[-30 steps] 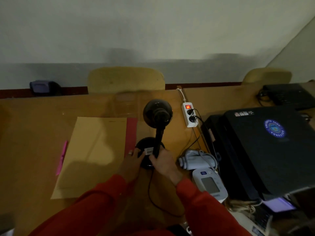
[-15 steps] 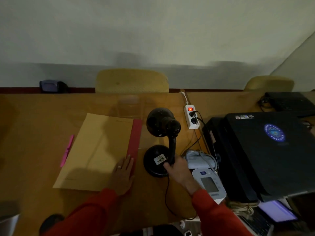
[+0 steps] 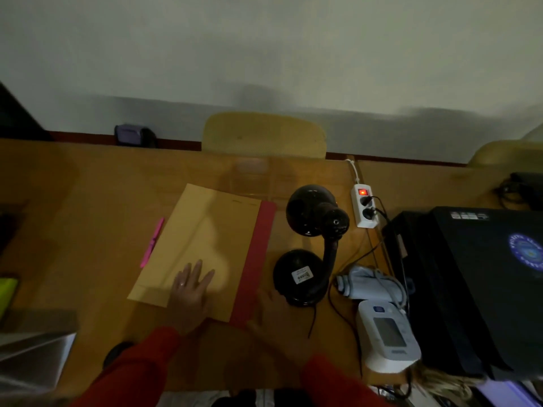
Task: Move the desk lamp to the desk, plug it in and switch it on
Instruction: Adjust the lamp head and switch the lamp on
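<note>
The black desk lamp (image 3: 311,245) stands on the wooden desk (image 3: 88,201), round base near me, curved neck rising to a dark, unlit shade. Its thin black cord (image 3: 313,321) trails off the base toward me. A white power strip (image 3: 364,207) with a glowing red switch lies just beyond the lamp, two black plugs in it. My left hand (image 3: 191,289) rests flat, fingers spread, on a tan envelope (image 3: 199,239). My right hand (image 3: 273,321) lies in shadow just left of the lamp base, fingers apart, holding nothing.
A red folder (image 3: 255,259) peeks from under the envelope. A pink pen (image 3: 152,242) lies further left. Right of the lamp are a blood pressure monitor (image 3: 388,336) with its cuff (image 3: 370,283) and a black laptop (image 3: 484,274). A chair back (image 3: 264,135) stands behind the desk.
My right hand has let go of the lamp neck and dropped to the desk left of the base. My left hand slid further left onto the envelope. The lamp stays standing.
</note>
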Motion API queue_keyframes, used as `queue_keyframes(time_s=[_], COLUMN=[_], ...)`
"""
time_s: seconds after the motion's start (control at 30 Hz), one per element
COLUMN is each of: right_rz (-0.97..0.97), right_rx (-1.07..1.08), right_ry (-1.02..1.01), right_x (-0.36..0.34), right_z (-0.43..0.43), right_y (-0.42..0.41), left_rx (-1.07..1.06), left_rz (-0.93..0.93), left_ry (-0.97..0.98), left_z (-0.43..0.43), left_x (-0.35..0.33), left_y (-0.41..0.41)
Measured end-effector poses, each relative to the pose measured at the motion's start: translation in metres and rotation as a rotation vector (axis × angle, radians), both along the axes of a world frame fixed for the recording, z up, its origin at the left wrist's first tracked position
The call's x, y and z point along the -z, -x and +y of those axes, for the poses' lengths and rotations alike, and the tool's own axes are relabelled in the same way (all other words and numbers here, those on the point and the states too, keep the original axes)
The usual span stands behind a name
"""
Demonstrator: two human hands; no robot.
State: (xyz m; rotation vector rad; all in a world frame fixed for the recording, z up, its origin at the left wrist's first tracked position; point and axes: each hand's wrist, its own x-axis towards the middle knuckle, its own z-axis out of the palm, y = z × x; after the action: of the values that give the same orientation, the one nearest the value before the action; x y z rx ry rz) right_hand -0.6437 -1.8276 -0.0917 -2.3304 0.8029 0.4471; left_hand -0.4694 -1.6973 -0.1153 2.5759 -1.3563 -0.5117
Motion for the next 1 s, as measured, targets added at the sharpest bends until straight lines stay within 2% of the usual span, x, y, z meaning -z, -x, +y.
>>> queue_keyframes(time_s=[0.17,0.33,0.5,0.57,0.63,0.7,0.83,0.9,1.0], right_rz=[0.132,0.141,0.129,0.051,-0.095,-0.194,-0.095,-0.111,-0.314], right_rx=[-0.179,-0.229,-0.246,-0.219,-0.161,-0.024,0.408,0.603,0.618], right_ry=[0.163,0.288,0.251,0.194,0.179,0.195,0.248,0.244,0.186], right_x=[0.031,0.041,0.028,0.018,0.005,-0.011,-0.035,-0.043,-0.046], right_z=[0.016,0.004,-0.013,-0.016,-0.018,-0.023,-0.048,-0.065,-0.081], right_y=[-0.020,-0.019,-0.020,-0.017,-0.007,0.008,0.048,0.063,0.070], left_rx=[-0.075,-0.153,-0.205,-0.214,-0.175,-0.117,0.079,0.169,0.242], left_rz=[0.019,0.028,0.056,0.069,0.071,0.080,0.233,0.299,0.294], left_ry=[-0.041,-0.008,-0.093,-0.081,-0.048,0.069,0.140,0.138,0.084], left_z=[0.006,-0.008,-0.018,-0.023,-0.031,-0.043,-0.083,-0.102,-0.120], left_x=[0.003,-0.001,0.017,0.012,0.007,0.002,-0.005,-0.005,0.000], left_y=[0.008,0.021,0.018,0.018,0.021,0.027,0.046,0.057,0.073])
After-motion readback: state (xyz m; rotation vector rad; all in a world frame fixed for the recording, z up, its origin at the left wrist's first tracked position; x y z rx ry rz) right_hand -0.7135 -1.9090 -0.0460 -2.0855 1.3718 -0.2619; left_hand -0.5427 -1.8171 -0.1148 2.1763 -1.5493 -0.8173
